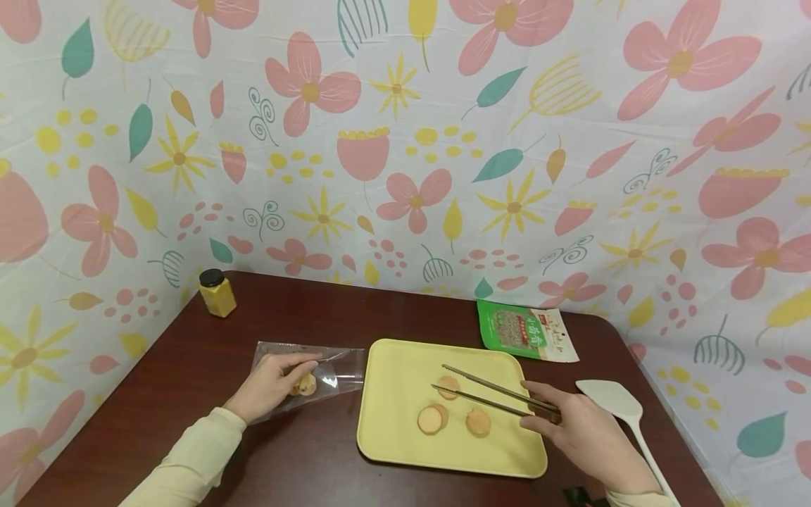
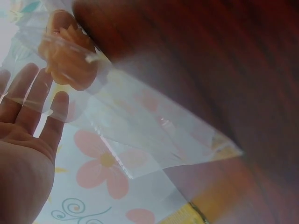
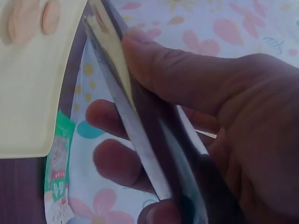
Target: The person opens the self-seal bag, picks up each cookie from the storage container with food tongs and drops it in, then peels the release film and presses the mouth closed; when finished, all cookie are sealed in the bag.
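In the head view my left hand pinches a clear plastic bag on the table. Round golden cookies lie inside, partly covered by the fingers. The left wrist view shows the bag's film across the fingers, with a ridged cookie beyond them; the thumb is hidden there. My right hand grips metal tongs, whose arms stand apart over the yellow tray. A cookie shows between the tong tips. Nearer the front, two overlapping cookies and a single one lie on the tray.
A green and white food packet lies behind the tray. A white spatula is beside my right hand. At the back left stands a yellow jar with a black lid. Flower-patterned cloth rises behind the dark table.
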A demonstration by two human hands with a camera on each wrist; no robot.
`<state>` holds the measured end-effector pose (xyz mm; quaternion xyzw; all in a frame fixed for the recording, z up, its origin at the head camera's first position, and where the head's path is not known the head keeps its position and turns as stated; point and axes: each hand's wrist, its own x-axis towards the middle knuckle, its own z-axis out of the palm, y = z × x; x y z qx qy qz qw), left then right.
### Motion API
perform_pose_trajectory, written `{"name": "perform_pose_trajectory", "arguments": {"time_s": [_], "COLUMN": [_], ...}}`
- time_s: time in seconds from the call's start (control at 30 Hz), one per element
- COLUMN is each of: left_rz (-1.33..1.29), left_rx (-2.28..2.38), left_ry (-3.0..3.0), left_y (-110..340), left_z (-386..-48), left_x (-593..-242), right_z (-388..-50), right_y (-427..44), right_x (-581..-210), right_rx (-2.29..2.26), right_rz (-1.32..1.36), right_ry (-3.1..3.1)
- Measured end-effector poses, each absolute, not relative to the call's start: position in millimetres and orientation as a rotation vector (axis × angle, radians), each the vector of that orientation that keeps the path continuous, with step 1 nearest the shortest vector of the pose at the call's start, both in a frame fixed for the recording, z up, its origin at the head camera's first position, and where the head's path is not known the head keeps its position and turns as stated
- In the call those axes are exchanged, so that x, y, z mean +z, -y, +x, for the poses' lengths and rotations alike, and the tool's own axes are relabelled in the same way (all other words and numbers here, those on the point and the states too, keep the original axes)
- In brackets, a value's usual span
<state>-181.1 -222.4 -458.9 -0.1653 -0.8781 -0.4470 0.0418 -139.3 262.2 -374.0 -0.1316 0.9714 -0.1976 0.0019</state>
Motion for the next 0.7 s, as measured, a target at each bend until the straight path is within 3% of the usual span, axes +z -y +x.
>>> {"name": "perform_pose_trajectory", "arguments": {"time_s": [0.7], "left_rz": [-0.51], "left_rx": [-1.362], "left_ry": [2.689], "left_y": [223.0], "left_z": [-180.9], "left_x": [-459.4], "right_z": [-142.5], "right_y": [-270.3], "right_x": [-385.8], "right_rx": [-0.68], "right_rz": [-0.323], "right_ry": [-2.914]}}
